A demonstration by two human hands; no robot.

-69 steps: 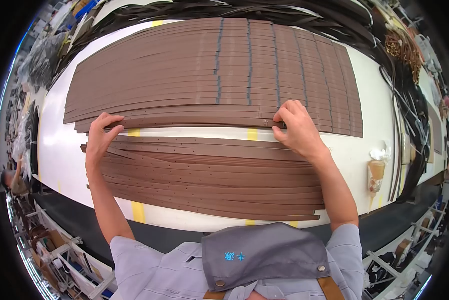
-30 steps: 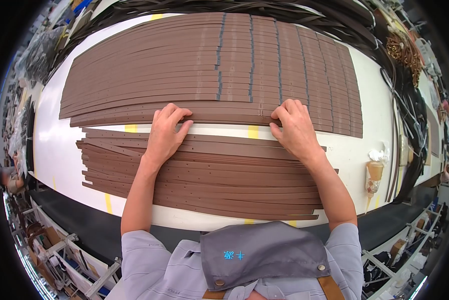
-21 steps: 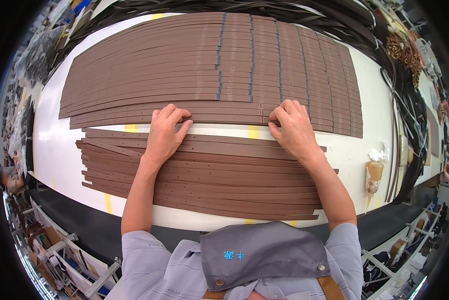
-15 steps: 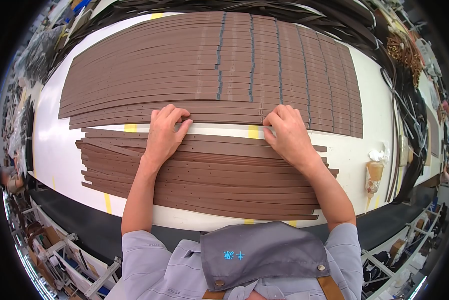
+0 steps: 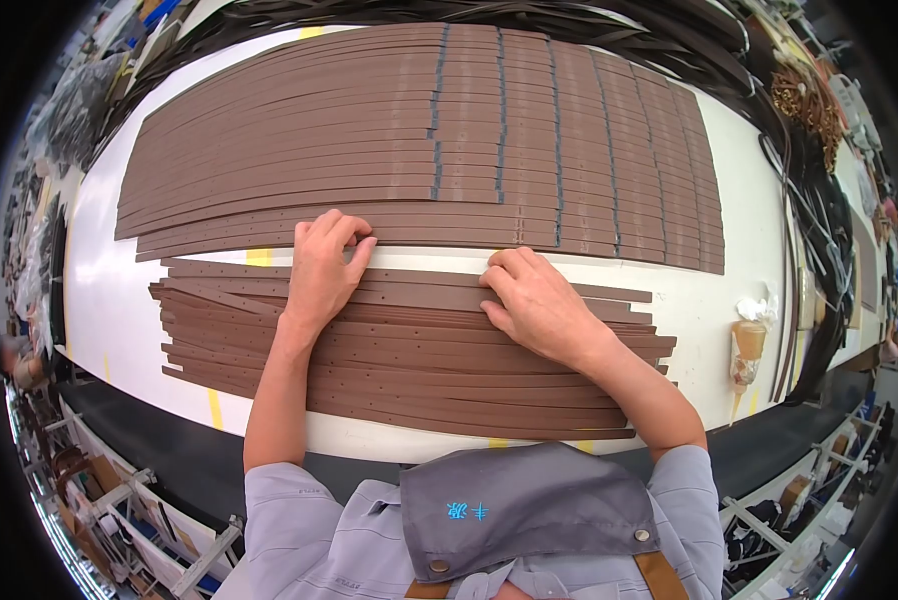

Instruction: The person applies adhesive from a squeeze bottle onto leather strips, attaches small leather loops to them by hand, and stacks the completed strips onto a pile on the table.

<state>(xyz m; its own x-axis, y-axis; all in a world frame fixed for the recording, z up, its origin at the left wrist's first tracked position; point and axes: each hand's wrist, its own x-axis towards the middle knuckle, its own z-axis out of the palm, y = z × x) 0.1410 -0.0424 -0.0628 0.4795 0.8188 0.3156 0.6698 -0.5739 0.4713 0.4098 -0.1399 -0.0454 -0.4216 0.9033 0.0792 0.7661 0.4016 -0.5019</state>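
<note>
Brown flat strips (image 5: 299,130) lie side by side in an aligned sheet across the white table (image 5: 99,300), with dark blue lines crossing their right part. Nearer my body is a looser pile of brown strips (image 5: 419,370), many with small holes. My left hand (image 5: 326,262) is at the front edge of the aligned strips, fingers curled and thumb towards them; whether it pinches the frontmost strip is hard to tell. Over the upper edge of the loose pile is my right hand (image 5: 534,300), fingers bent, thumb apart from them, nothing visible between.
A cone-shaped bag with a brown filling (image 5: 747,352) lies at the table's right side. Dark straps (image 5: 609,22) heap along the far edge and down the right. Brown cords (image 5: 807,105) are bundled at the upper right. A person (image 5: 21,360) is at the far left.
My left hand has moved right along the front strip and then stayed nearly still. My right hand has left the aligned strips, coming left and nearer my body, over the loose pile.
</note>
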